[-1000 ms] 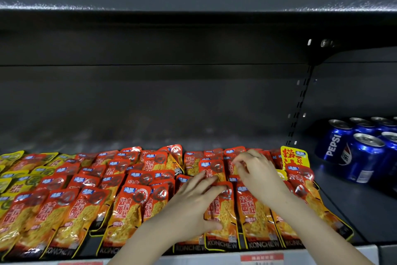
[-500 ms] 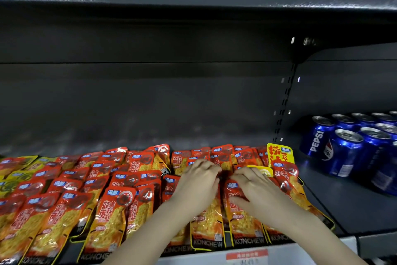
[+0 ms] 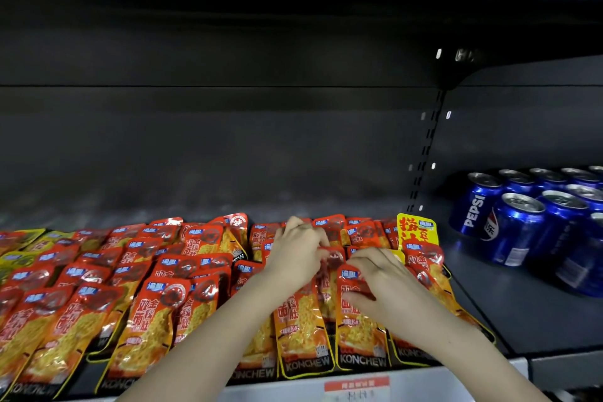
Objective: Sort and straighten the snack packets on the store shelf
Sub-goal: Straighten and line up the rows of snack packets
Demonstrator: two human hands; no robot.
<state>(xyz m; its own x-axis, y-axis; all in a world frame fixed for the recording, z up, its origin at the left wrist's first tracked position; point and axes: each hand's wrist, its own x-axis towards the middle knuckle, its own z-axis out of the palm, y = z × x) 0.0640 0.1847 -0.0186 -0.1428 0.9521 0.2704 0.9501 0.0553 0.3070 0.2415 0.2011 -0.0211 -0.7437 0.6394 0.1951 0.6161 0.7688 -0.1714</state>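
Red-orange foil snack packets (image 3: 153, 313): laid overlapping along dark metal shelf (image 3: 522, 320) front edge.
Left hand (image 3: 295, 258): one packet top pinched.
Right hand (image 3: 381, 287): neighbouring packet top gripped.

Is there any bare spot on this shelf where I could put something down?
Two bare patches: the dark strip between the back row of snack packets and the rear wall, and the shelf floor between the rightmost packets and the Pepsi cans. Elsewhere packets overlap, tightest around the left hand and right hand.
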